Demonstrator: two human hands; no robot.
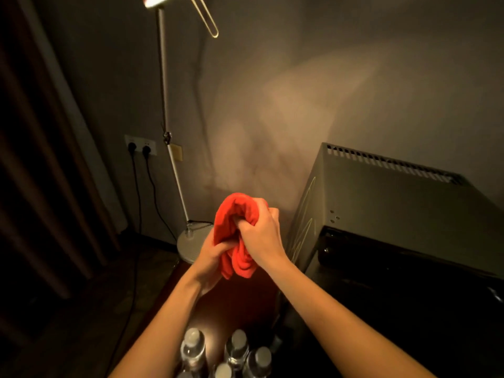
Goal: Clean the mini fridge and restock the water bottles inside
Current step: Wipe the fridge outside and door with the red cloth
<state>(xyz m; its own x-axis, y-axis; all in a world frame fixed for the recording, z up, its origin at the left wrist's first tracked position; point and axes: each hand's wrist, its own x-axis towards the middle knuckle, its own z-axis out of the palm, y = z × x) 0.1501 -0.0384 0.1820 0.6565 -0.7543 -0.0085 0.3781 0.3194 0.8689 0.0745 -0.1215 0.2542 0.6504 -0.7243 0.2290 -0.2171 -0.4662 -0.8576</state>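
Two bare hands bunch a red cloth (236, 233) in mid-air in a dim room. The left hand (211, 257) grips the cloth's lower folds with fingers curled around them; the right hand (261, 236) clutches it from the other side, fingers dug into the fabric. To the right stands the fridge (395, 208), its grey top slotted along the back edge, its dark glossy front facing the person. Capped water bottles (231, 353) stand clustered at the bottom edge, on a dark reddish surface (245, 301) lit from above. A floor lamp (174, 159) rises by the grey wall (300, 91), its round base on the floor just left of the cloth. Two black plugs sit in a wall socket (140, 145), cables trailing down. A dark curtain (41, 159) hangs at left.
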